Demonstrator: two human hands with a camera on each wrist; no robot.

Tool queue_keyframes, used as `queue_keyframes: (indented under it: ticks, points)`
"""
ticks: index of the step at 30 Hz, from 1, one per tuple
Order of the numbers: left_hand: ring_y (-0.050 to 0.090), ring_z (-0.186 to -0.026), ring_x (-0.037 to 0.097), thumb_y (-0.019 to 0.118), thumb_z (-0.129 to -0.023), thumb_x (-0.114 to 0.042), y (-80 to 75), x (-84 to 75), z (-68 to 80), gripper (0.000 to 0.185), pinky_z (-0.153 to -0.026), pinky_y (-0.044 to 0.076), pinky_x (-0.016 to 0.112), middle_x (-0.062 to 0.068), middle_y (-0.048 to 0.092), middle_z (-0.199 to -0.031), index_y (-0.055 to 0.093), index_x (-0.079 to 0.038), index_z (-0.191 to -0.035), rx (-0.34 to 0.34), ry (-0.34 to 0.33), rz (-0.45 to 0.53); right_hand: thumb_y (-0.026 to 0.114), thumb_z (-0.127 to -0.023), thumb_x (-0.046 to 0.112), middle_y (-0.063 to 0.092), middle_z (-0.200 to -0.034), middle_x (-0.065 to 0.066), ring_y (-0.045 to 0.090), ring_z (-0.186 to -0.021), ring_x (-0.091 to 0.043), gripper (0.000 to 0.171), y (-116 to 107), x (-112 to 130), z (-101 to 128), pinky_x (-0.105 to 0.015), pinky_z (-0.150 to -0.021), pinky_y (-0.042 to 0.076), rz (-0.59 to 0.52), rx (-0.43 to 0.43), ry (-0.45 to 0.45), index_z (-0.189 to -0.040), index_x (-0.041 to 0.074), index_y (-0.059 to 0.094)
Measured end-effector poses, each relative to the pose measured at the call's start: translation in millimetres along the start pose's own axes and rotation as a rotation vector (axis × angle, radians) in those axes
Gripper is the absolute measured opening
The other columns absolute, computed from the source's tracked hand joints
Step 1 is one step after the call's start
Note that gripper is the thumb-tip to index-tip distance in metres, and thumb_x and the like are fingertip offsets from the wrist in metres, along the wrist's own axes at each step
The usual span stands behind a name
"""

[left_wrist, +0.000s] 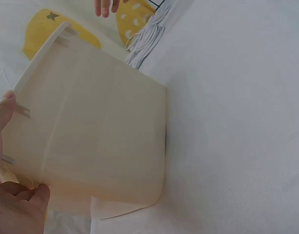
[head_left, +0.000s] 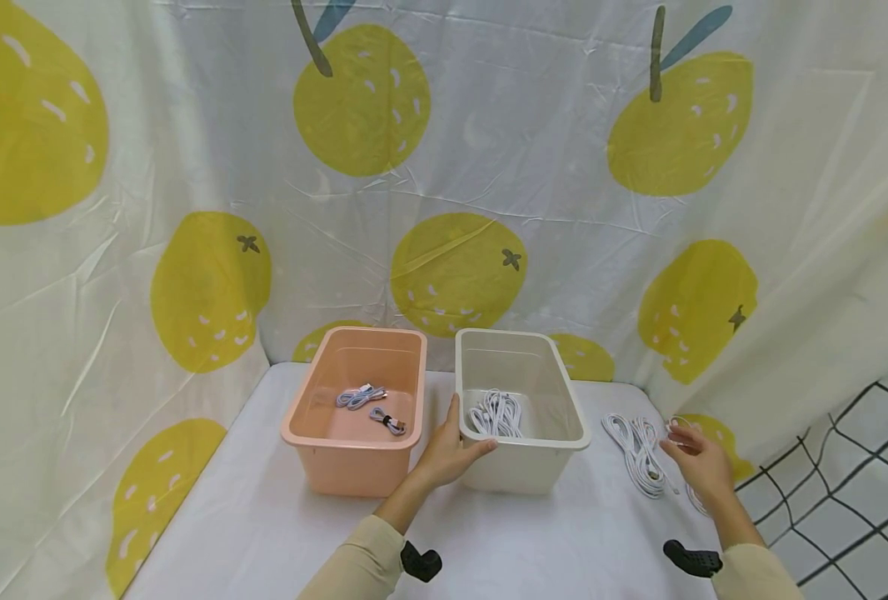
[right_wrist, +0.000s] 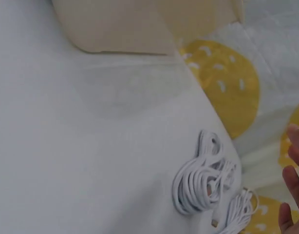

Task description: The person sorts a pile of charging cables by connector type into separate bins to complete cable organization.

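White bin (head_left: 560, 433) holding white cables (head_left: 496, 413), pink bin (head_left: 316, 433) holding two cables (head_left: 372, 406)

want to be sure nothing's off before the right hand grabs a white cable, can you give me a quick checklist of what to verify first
1. Left hand steadies the white bin: ok, thumb hooked over the near rim, fingers on the outer wall.
2. Right hand free: ok, fingers relaxed, holding nothing plainly visible.
3. Loose white cables within reach: ok, they lie on the table just left of the right hand.
4. White bin has room: ok, only one white coil inside.
5. Pink bin kept separate: ok, it holds two small grey cable bundles, no white ones.
6. Cables tangled together: cannot tell.
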State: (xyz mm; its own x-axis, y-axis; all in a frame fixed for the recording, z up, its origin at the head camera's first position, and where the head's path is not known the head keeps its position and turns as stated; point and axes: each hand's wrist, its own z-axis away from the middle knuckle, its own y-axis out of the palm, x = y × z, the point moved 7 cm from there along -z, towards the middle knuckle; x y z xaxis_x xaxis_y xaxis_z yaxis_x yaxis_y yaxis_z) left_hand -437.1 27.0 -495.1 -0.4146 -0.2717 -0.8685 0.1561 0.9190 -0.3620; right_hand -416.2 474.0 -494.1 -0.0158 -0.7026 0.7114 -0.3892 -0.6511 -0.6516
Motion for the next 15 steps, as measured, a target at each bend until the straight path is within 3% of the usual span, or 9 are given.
queue_keyframes:
  ticks: [2,7,15]
  points:
    - [0.043,-0.141,0.036,0.082,-0.091,-0.032,-1.0,1.0,-0.2,0.112,-0.113,0.035,0.054,0.025,0.038,-0.158,0.004,0.0,-0.164,-0.005,-0.001,-0.005,0.072,-0.1,0.024,0.066,-0.125,-0.027,0.063,-0.096,-0.013,0.051,1,-11,2,-0.015,-0.066,0.047,-0.006,0.006,0.035,-0.137,-0.008,0.059]
    - [0.043,-0.141,0.034,0.082,-0.091,-0.032,-1.8,2.7,0.0,0.111,-0.113,0.035,0.052,0.024,0.039,-0.158,0.004,-0.001,-0.165,-0.003,-0.016,0.004,0.071,-0.1,0.024,0.065,-0.128,-0.029,0.059,-0.114,-0.046,0.051,3,-35,9,-0.016,-0.065,0.046,0.033,0.019,0.097,-0.137,-0.009,0.058]
    - [0.043,-0.141,0.035,0.081,-0.091,-0.033,0.1,1.6,0.0,0.111,-0.113,0.036,0.053,0.025,0.039,-0.158,0.004,0.0,-0.164,-0.003,-0.014,-0.007,0.072,-0.098,0.022,0.066,-0.124,-0.029,0.061,-0.113,-0.048,0.051,3,-71,18,-0.025,-0.069,0.048,0.127,0.01,0.123,-0.132,-0.012,0.059]
